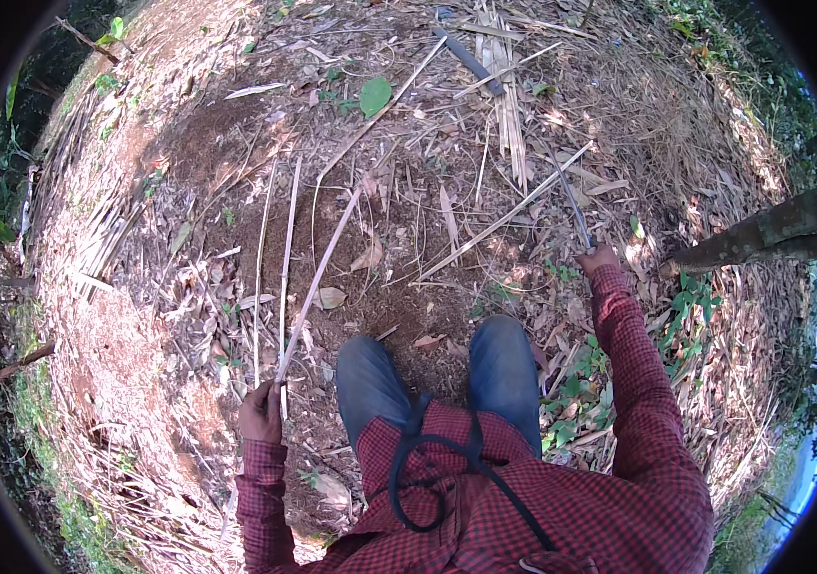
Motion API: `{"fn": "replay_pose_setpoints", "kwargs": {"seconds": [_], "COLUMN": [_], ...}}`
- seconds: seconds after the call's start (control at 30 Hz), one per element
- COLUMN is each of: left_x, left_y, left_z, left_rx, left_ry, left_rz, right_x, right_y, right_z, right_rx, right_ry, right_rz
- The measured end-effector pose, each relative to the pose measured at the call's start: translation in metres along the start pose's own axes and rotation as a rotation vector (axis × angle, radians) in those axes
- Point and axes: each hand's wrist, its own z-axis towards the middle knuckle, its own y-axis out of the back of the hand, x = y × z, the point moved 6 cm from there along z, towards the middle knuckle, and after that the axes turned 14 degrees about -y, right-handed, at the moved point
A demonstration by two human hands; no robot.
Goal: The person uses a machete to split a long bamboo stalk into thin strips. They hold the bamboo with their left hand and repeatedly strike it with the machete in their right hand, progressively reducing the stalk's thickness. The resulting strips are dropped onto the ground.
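Observation:
My left hand [262, 413] is closed around the lower end of a thin, pale split-bamboo strip [323, 263], which slants up and away to the right. Two more thin strips, one of them a pale strip [289, 253], lie beside it on the ground, pointing away from me. Over on the right, my right hand [599, 258] grips the handle of a long, narrow knife [573, 203], its grey blade pointing forward and slightly left. The handle is mostly hidden in my fingers. A longer pale strip [504, 220] lies diagonally between my hands, passing near the blade.
Ahead lies a bundle of split strips [511, 124] with a dark grey rod-like piece [468, 62] against it. A tree trunk [762, 234] slants in from the right. Dry leaves and fibres cover the ground; low green plants [580, 397] grow beside my knee [504, 364].

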Motion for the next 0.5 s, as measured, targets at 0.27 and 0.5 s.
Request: {"fn": "replay_pose_setpoints", "kwargs": {"seconds": [0.27,0.5], "left_x": [0.009,-0.086], "left_y": [-0.151,-0.360], "left_z": [0.144,0.196], "left_rx": [0.180,0.442], "left_ry": [-0.293,-0.554], "left_rz": [0.364,0.434], "right_x": [-0.060,-0.089], "right_y": [-0.099,-0.095], "right_z": [-0.092,-0.158], "right_rx": [0.287,0.321], "right_ry": [-0.155,-0.212], "right_rz": [0.279,0.228]}}
